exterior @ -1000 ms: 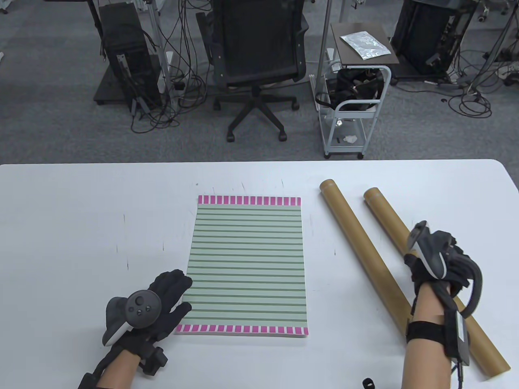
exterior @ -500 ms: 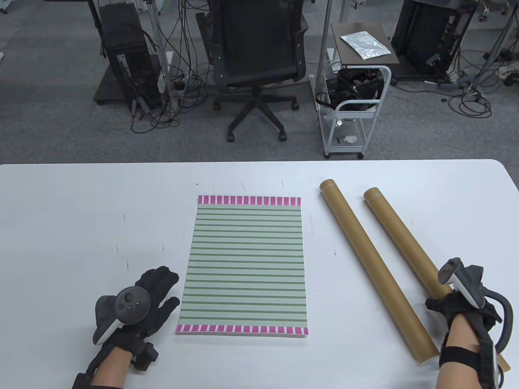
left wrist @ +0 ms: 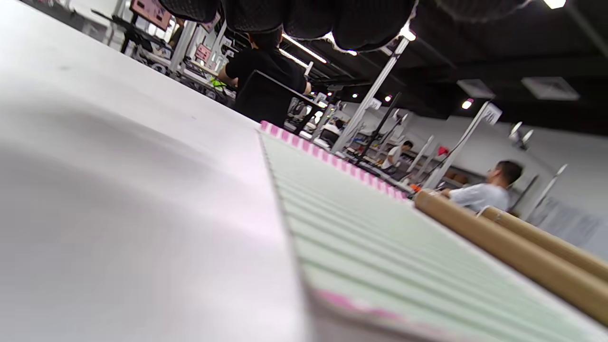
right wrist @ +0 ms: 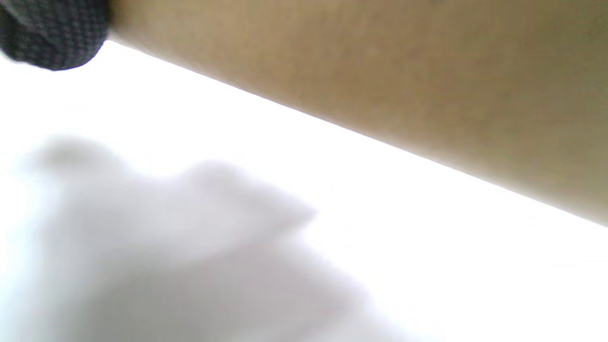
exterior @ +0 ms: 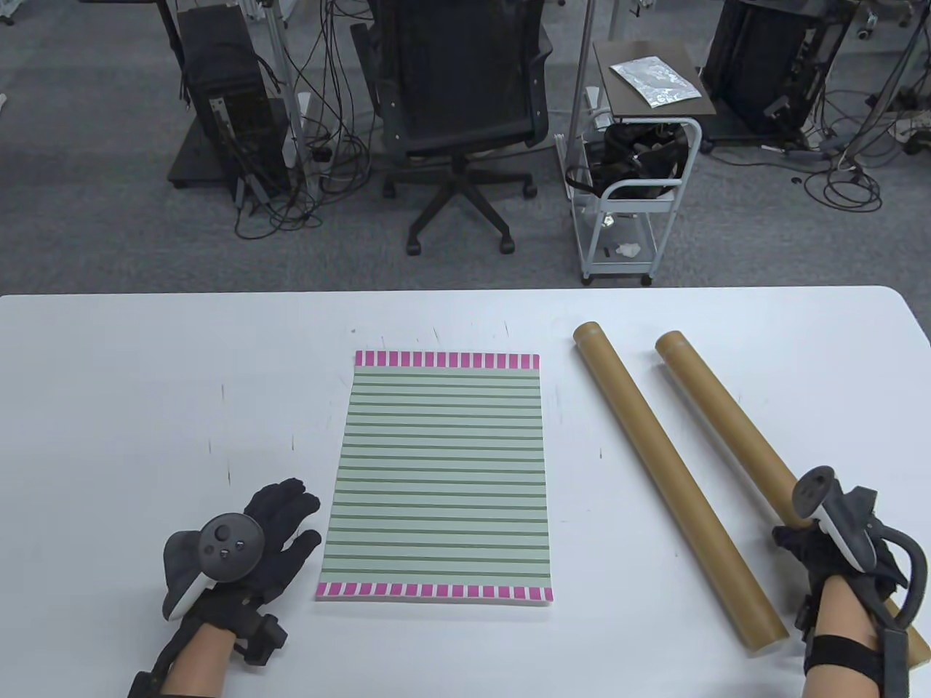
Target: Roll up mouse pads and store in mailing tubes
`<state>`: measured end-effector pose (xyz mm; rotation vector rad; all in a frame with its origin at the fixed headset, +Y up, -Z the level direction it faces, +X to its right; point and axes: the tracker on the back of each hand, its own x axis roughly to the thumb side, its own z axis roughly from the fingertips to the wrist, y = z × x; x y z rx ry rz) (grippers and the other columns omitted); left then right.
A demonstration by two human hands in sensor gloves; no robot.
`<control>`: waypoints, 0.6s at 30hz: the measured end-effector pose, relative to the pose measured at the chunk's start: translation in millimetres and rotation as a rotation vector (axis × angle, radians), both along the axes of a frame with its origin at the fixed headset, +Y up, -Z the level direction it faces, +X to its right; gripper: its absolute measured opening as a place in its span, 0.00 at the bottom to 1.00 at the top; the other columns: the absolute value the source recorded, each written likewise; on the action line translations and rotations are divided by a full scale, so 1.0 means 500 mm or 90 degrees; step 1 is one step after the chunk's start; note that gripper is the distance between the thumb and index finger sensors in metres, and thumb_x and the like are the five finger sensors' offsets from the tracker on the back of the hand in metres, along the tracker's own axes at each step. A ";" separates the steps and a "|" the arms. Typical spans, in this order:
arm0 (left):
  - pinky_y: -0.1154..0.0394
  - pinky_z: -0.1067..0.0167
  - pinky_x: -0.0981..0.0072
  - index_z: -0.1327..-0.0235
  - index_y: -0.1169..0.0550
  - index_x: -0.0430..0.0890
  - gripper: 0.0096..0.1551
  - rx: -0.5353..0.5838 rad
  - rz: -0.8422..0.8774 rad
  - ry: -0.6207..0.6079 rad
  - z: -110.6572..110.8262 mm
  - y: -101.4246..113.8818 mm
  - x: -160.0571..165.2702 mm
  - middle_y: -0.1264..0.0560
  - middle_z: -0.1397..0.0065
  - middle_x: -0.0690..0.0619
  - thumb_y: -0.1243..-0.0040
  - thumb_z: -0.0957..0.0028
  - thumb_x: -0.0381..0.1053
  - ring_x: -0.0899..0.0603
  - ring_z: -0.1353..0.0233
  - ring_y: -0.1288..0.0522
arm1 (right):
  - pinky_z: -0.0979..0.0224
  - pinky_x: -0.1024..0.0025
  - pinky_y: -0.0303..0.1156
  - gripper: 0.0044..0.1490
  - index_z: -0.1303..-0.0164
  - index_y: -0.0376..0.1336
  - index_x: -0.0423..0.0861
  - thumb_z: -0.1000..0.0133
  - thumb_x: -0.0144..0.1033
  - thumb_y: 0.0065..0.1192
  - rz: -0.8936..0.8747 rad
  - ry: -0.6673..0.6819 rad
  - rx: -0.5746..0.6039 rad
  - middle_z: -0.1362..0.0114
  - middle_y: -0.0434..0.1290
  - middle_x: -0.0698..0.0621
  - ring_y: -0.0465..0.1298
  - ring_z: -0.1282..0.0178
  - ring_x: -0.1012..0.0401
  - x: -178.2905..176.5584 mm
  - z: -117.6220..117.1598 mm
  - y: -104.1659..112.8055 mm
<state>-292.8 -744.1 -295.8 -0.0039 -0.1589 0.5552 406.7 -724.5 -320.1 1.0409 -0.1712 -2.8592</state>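
Observation:
A green-striped mouse pad [exterior: 436,476] with pink end bands lies flat mid-table, also low and close in the left wrist view [left wrist: 380,228]. Two brown mailing tubes lie slanted to its right, the left tube [exterior: 669,472] and the right tube [exterior: 727,425]. My left hand [exterior: 287,520] rests flat on the table just beside the pad's near-left edge, holding nothing. My right hand [exterior: 800,542] sits over the near part of the right tube with fingers curled round it. That tube [right wrist: 380,71] fills the top of the right wrist view, beside one fingertip [right wrist: 52,38].
The white table [exterior: 145,407] ends at its far edge, with an office chair [exterior: 462,109] and a small cart [exterior: 633,196] on the floor beyond. The near end of the right tube is hidden under my right forearm. People sit in the background of the left wrist view.
My right hand slid along the right tube from its middle toward its near end, and the tube's far end shifted slightly right. My left hand drew back a little from the pad's edge.

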 end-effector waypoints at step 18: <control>0.44 0.13 0.53 0.24 0.46 0.68 0.44 -0.016 0.203 -0.137 0.018 0.014 0.039 0.48 0.13 0.62 0.53 0.57 0.74 0.47 0.12 0.47 | 0.23 0.49 0.65 0.50 0.29 0.51 0.59 0.60 0.58 0.68 0.060 0.464 0.355 0.29 0.66 0.60 0.72 0.33 0.60 -0.320 0.137 0.090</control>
